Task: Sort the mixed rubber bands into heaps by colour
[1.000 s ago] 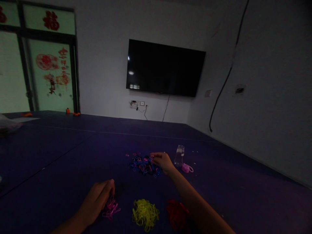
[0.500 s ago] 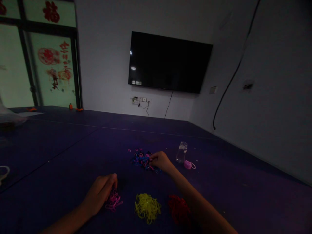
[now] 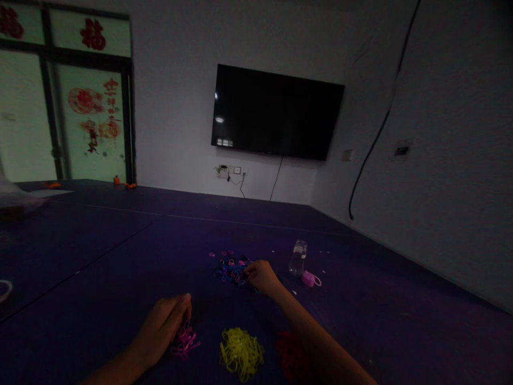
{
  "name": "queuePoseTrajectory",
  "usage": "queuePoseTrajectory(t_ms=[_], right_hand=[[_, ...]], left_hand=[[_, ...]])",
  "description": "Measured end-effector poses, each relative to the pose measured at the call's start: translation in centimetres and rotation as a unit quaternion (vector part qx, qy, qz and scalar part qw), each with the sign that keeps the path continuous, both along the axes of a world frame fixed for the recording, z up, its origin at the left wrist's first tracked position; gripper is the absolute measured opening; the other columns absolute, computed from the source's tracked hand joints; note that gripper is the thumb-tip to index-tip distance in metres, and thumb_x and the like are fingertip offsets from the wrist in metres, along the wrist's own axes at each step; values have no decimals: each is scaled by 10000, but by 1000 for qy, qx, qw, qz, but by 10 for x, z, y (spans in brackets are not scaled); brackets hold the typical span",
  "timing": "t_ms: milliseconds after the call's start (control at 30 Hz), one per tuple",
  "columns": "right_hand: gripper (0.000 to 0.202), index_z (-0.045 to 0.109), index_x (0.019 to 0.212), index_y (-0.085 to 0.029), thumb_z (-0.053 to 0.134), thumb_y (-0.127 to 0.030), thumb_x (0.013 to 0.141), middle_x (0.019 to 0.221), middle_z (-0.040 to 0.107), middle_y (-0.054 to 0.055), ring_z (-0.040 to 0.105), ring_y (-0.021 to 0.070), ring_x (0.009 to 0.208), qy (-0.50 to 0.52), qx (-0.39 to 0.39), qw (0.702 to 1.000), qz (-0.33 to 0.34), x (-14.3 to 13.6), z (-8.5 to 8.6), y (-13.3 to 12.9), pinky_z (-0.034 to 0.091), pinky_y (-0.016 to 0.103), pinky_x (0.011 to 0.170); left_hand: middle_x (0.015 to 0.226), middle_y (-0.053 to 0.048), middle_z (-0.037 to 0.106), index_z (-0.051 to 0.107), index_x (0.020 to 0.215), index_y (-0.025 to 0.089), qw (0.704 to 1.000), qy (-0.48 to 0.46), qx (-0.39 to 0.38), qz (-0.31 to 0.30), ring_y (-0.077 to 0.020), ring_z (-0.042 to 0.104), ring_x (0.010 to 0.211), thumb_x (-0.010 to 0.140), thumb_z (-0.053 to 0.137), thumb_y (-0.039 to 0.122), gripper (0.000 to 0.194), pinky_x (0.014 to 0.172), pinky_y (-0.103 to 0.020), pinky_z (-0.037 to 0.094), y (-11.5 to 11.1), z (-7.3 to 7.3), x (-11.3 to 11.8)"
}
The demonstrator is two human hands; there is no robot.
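My right hand (image 3: 262, 277) reaches into a mixed pile of blue and pink rubber bands (image 3: 232, 269), its thumb and fingers pinched at the pile's right edge. What lies between those fingertips is too small and dark to make out. My left hand (image 3: 162, 326) rests beside a small heap of pink rubber bands (image 3: 185, 342), fingers curled together with the tips pointing down at its upper edge. Whether they grip a band is hidden. Between my arms lies a heap of yellow rubber bands (image 3: 241, 353). A heap of red rubber bands (image 3: 292, 355) is partly covered by my right forearm.
Right of the mixed pile stand a clear bottle (image 3: 298, 259) and its pink cap with a loop (image 3: 309, 278). A plastic bag (image 3: 16, 198) and a white ring-shaped thing (image 3: 5, 290) are at the left on the purple surface (image 3: 120, 240). A wall-mounted TV (image 3: 276, 112) hangs beyond.
The whole view has shifted, so things appear slightly lower. My right hand stays at the mixed pile with its fingers slightly shifted; my left hand stays by the pink heap.
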State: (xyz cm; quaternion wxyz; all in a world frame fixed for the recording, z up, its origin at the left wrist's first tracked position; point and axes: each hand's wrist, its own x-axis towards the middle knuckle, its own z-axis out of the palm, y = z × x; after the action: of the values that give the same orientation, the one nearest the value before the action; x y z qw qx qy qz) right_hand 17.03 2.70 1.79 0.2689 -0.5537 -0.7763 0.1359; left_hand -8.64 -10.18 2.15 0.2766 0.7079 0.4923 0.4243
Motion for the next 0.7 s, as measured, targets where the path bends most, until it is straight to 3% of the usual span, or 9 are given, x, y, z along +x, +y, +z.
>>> queuePoseTrajectory(t_ms=[300, 467, 700], right_hand=[[381, 722, 873, -158, 458, -40, 626, 800, 713, 43, 650, 171, 719, 107, 33, 993, -33, 9, 8, 0, 475, 217, 623], [404, 724, 876, -154, 447, 0, 627, 878, 711, 72, 648, 180, 817, 72, 87, 993, -39, 15, 9, 4, 474, 242, 736], [419, 726, 884, -167, 480, -2, 587, 805, 716, 49, 644, 173, 725, 25, 52, 998, 11, 17, 4, 6, 457, 214, 631]], left_hand=[[357, 49, 383, 521, 580, 208, 1000, -6, 6, -1, -130, 402, 396, 859, 240, 613, 566, 422, -219, 305, 3, -4, -1], [363, 51, 391, 520, 587, 206, 1000, -6, 0, 3, -126, 392, 382, 861, 246, 605, 557, 406, -218, 295, 2, -5, -2], [366, 54, 382, 530, 594, 202, 1000, 5, 6, -10, -123, 398, 385, 866, 240, 597, 560, 414, -214, 307, 3, -5, -3]])
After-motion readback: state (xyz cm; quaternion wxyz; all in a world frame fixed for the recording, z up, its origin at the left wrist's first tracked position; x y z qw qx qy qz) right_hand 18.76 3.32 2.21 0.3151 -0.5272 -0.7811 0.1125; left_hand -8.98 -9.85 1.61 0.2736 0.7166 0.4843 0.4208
